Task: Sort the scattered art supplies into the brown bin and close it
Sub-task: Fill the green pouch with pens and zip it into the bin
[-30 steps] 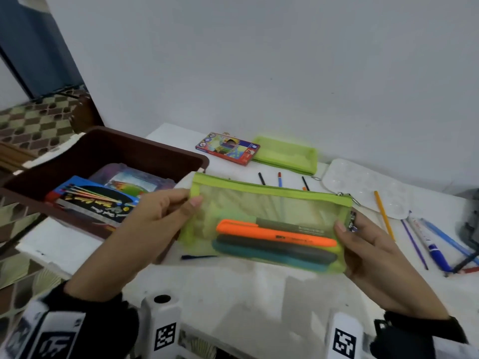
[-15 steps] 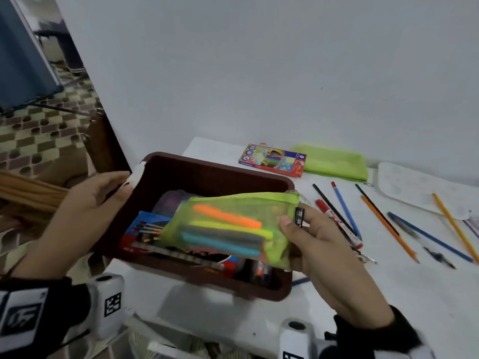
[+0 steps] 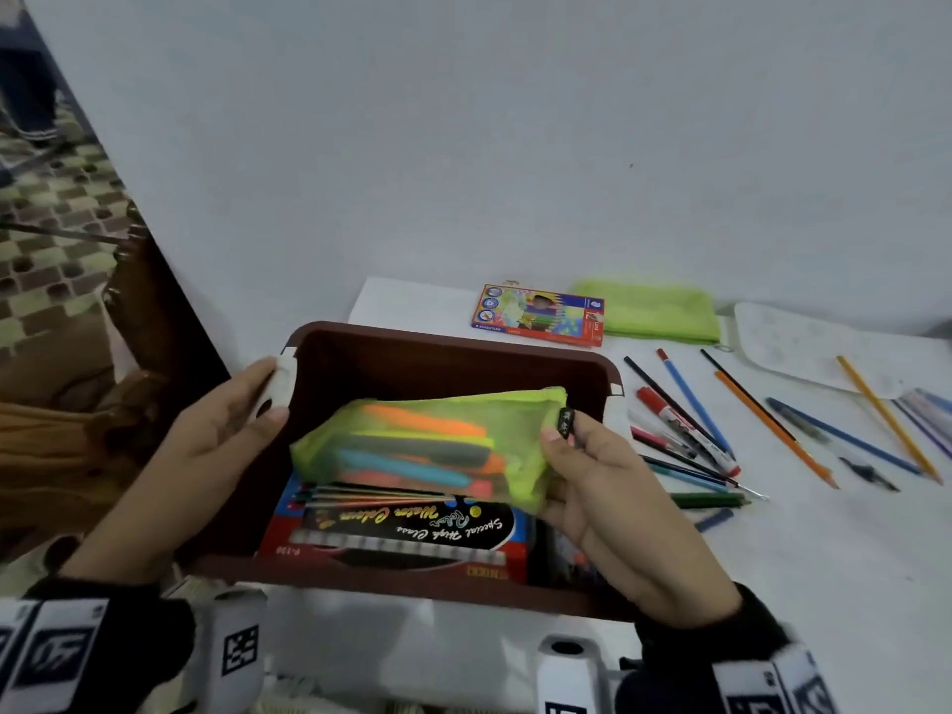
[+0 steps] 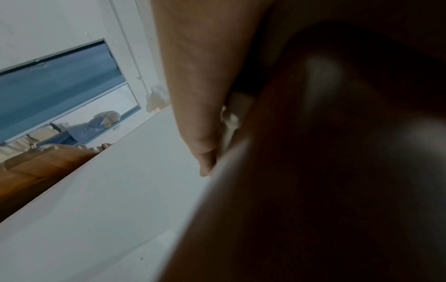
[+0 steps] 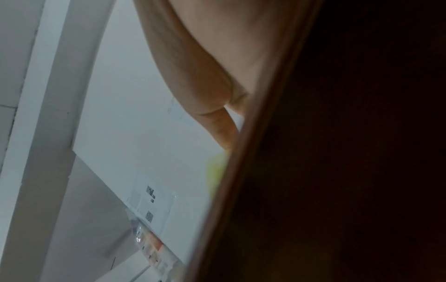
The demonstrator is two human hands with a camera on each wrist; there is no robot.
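The brown bin (image 3: 443,353) stands open at the table's left end. Inside it lies a box of watercolour pencils (image 3: 412,528). Over that box my right hand (image 3: 592,481) pinches the right end of a green mesh pouch (image 3: 427,445) full of coloured markers, just inside the bin. My left hand (image 3: 221,430) grips the bin's left rim at its white latch (image 3: 281,381). The wrist views show only my fingers, the bin's dark wall (image 5: 337,152) and a sliver of the green pouch (image 5: 217,167).
Right of the bin lie several loose pencils, pens and a red marker (image 3: 685,430). Further back are a crayon box (image 3: 538,314), a second green pouch (image 3: 654,311) and a white palette (image 3: 824,353). A wooden chair (image 3: 118,353) stands left of the table.
My left hand let go of the pouch and took the bin's left rim. My right hand carried the pouch left and down into the bin.
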